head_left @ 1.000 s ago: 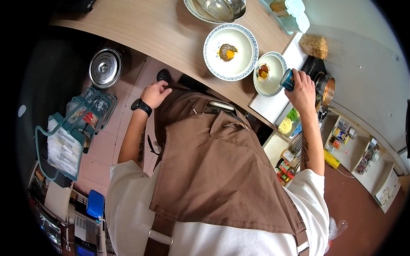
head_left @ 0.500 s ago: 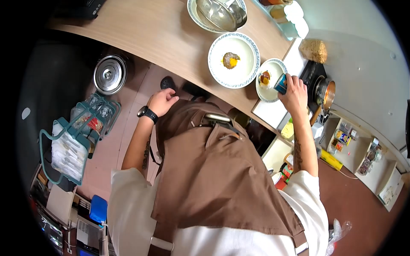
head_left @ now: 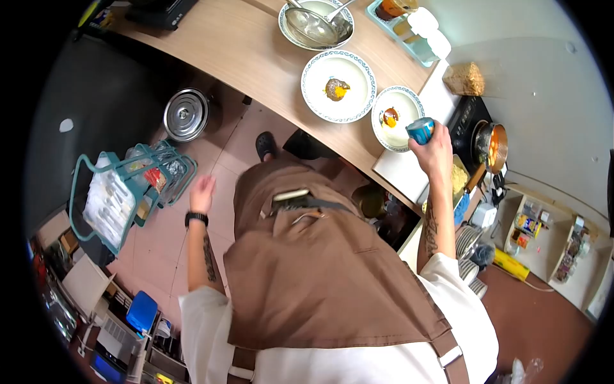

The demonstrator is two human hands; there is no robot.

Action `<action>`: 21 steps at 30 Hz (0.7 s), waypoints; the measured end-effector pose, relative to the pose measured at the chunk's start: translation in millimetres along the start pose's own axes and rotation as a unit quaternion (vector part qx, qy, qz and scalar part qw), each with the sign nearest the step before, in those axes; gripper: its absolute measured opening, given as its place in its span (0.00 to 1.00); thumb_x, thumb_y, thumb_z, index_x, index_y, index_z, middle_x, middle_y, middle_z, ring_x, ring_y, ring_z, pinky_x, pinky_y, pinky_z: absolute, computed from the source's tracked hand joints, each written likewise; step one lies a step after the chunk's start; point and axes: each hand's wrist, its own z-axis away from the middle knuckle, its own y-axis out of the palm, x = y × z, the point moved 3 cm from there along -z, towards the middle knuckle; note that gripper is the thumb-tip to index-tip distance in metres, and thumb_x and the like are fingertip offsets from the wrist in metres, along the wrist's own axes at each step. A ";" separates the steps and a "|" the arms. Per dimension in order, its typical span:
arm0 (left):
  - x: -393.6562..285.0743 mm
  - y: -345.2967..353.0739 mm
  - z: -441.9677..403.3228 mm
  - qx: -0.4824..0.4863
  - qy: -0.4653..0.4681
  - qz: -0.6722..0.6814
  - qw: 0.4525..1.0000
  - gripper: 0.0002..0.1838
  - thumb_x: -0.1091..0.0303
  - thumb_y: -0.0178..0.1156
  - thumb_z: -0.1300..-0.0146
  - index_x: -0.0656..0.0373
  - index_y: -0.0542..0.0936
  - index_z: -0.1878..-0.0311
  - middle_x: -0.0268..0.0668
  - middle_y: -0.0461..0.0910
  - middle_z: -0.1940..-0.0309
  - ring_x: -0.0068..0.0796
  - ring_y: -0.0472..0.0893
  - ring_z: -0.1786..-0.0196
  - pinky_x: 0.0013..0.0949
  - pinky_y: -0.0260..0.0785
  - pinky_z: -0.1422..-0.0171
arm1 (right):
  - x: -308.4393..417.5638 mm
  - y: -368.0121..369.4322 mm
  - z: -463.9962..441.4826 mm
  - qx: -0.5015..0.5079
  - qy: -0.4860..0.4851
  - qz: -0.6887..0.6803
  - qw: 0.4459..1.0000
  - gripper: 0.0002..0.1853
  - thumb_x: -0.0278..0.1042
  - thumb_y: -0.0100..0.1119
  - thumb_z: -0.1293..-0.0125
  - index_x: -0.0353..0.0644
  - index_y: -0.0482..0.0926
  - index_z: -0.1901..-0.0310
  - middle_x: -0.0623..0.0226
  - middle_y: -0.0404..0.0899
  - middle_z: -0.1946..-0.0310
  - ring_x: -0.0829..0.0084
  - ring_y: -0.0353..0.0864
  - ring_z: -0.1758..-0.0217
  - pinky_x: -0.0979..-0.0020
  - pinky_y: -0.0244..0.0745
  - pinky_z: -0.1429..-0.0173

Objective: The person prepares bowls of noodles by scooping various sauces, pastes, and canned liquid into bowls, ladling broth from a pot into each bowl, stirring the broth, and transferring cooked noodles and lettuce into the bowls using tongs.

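Note:
My right hand (head_left: 433,148) is wrapped round a small blue can (head_left: 421,130), tilted at the right rim of a small white bowl (head_left: 400,98) with a blue-patterned edge. Red-brown and orange seasoning (head_left: 390,118) lies in that bowl. Just left of it stands a larger patterned bowl (head_left: 316,96) holding brown paste and orange powder (head_left: 336,89). A third bowl (head_left: 288,33) behind it has a metal strainer (head_left: 311,27) in it. My left hand (head_left: 203,194) hangs over the floor, away from the bowls, its fingers blurred.
A pan (head_left: 497,148) with orange food sits on a black cooker (head_left: 469,121) at the right. Lidded containers (head_left: 422,22) stand in a tray at the counter's back. Green racks (head_left: 118,192) and a lidded steel pot (head_left: 186,114) are on the left, below counter height.
My left hand has moved away from the apron, outward to the left. My right hand still holds the can, now turned differently at the small bowl's rim. The camera view has shifted.

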 end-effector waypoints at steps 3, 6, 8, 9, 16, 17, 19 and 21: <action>99.6 -13.8 104.6 -0.139 -0.117 0.145 0.973 0.08 0.62 0.58 0.26 0.57 0.80 0.56 0.27 0.77 0.72 0.18 0.75 0.69 0.24 0.69 0.65 | -28.7 8.7 11.4 0.008 0.103 -0.213 0.972 0.42 0.47 0.72 0.49 0.34 0.69 0.34 0.46 0.78 0.44 0.55 0.80 0.40 0.58 0.73 0.35; 180.6 -5.7 216.3 -0.124 -0.270 0.078 0.952 0.13 0.56 0.61 0.29 0.56 0.81 0.53 0.36 0.83 0.70 0.25 0.82 0.70 0.30 0.71 0.71 | -57.3 35.0 15.4 -0.029 0.090 -0.395 0.914 0.42 0.40 0.75 0.45 0.33 0.66 0.32 0.55 0.77 0.43 0.64 0.78 0.43 0.63 0.74 0.37; 215.9 8.4 276.5 -0.126 -0.342 0.063 0.929 0.20 0.51 0.64 0.34 0.57 0.82 0.50 0.39 0.85 0.67 0.29 0.84 0.69 0.33 0.73 0.69 | -41.8 38.9 18.7 -0.032 0.026 -0.529 0.848 0.37 0.28 0.71 0.39 0.35 0.63 0.31 0.57 0.76 0.42 0.66 0.76 0.42 0.65 0.71 0.34; 233.5 14.3 297.9 -0.127 -0.353 0.070 0.924 0.22 0.50 0.65 0.35 0.58 0.82 0.49 0.39 0.85 0.67 0.29 0.83 0.69 0.33 0.74 0.68 | -25.3 40.3 22.7 -0.046 0.006 -0.590 0.806 0.38 0.27 0.70 0.39 0.35 0.62 0.30 0.57 0.74 0.41 0.66 0.76 0.40 0.64 0.69 0.31; 288.6 -7.3 343.7 -0.241 -0.257 -0.014 0.936 0.23 0.48 0.62 0.33 0.59 0.85 0.50 0.48 0.87 0.59 0.43 0.87 0.58 0.42 0.78 0.53 | 232.1 9.2 112.1 0.038 -0.197 -0.550 0.811 0.41 0.22 0.64 0.45 0.36 0.58 0.29 0.56 0.71 0.39 0.65 0.74 0.38 0.62 0.69 0.30; 303.8 -16.0 352.8 -0.268 -0.247 -0.009 0.931 0.24 0.47 0.62 0.33 0.60 0.85 0.51 0.52 0.86 0.57 0.48 0.86 0.54 0.43 0.76 0.45 | 283.5 9.8 139.2 0.047 -0.243 -0.553 0.796 0.41 0.22 0.64 0.46 0.36 0.59 0.29 0.56 0.70 0.39 0.65 0.73 0.37 0.62 0.69 0.30; 327.6 -44.6 376.7 -0.304 -0.255 0.029 0.918 0.24 0.47 0.62 0.34 0.60 0.85 0.51 0.50 0.87 0.58 0.48 0.86 0.54 0.43 0.76 0.46 | 372.1 24.8 182.3 0.092 -0.311 -0.554 0.767 0.41 0.23 0.66 0.46 0.35 0.60 0.30 0.58 0.70 0.40 0.66 0.72 0.38 0.65 0.68 0.31; 347.9 -94.4 421.2 -0.360 -0.265 0.078 0.891 0.22 0.50 0.64 0.34 0.59 0.85 0.51 0.48 0.87 0.59 0.43 0.87 0.58 0.41 0.78 0.52 | 460.8 37.4 247.5 0.155 -0.322 -0.575 0.736 0.41 0.23 0.67 0.47 0.37 0.60 0.30 0.58 0.69 0.39 0.67 0.72 0.38 0.65 0.67 0.31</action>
